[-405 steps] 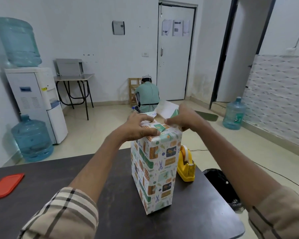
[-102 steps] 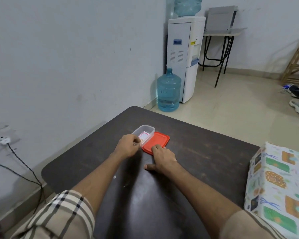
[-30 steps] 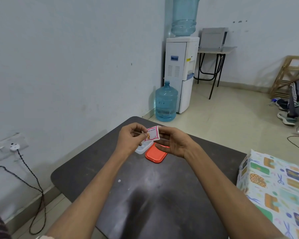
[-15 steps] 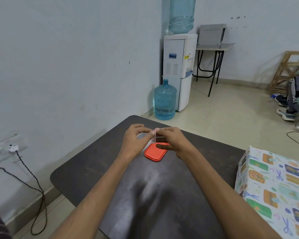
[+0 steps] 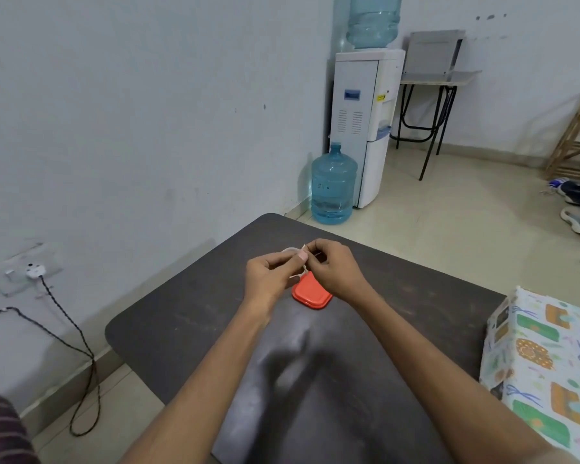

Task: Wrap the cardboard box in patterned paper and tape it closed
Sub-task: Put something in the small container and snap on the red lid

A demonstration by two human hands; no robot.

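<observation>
Box (image 5: 546,373) edge-cropped; pinched scrap (image 5: 303,253), possibly sticker.

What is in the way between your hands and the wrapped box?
Nothing visible. Only dark table lies between the wrapped box and the left hand and right hand, which pinch a small tag above a red lid.

Dark table (image 5: 365,380) matt, scuffed; red lid (image 5: 310,294) smooth plastic (slight sheen).

No words or numbers clear enough to read, blue panel (image 5: 352,94) and yellow sticker (image 5: 381,97) on the water cooler (image 5: 365,135) too blurry, marks on the water bottle (image 5: 333,190) too small
</observation>
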